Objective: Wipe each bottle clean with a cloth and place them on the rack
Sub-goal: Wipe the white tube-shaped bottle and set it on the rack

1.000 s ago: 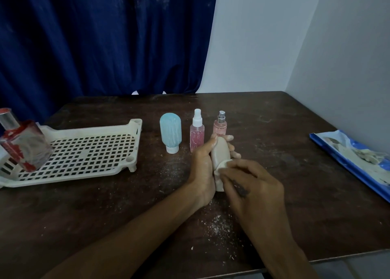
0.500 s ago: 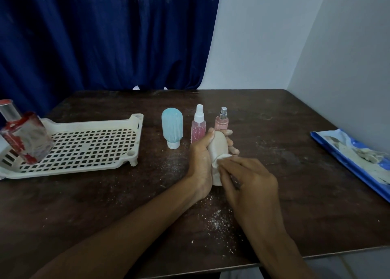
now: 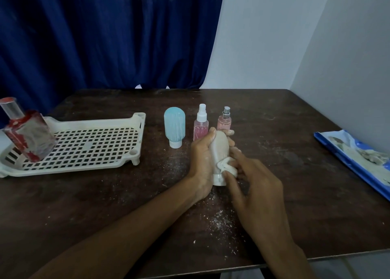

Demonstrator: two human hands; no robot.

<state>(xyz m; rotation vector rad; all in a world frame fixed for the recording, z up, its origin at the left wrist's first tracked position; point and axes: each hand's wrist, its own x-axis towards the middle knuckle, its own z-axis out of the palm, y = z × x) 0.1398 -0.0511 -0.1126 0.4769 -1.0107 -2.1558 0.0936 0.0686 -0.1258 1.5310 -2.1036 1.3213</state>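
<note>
The left hand (image 3: pixel 201 162) is wrapped round the beige bottle (image 3: pixel 220 143), thumb on the near side and fingertips showing past the far side. The right hand (image 3: pixel 255 190) pinches a small wad of pale cloth (image 3: pixel 227 166) and presses it to the bottle's lower half, just above the cap. The two hands are close together, meeting on the bottle. It stands with its long axis roughly upright, cap end down at the bench (image 3: pixel 295 173) (whether the cap actually touches the surface is hard to tell).

The rack (image 3: pixel 88 150) lies well apart to the left of both hands, on the far side of the left one, with a red-and-clear bottle (image 3: pixel 27 135) leaning at its left end. By my reading, the left hand is nearer and already has the grip, so it would carry the bottle sideways to the left. Just beyond the hands stand a blue bottle (image 3: pixel 174 127) and two pink spray bottles (image 3: pixel 202 127), probably waiting their turn.
</note>
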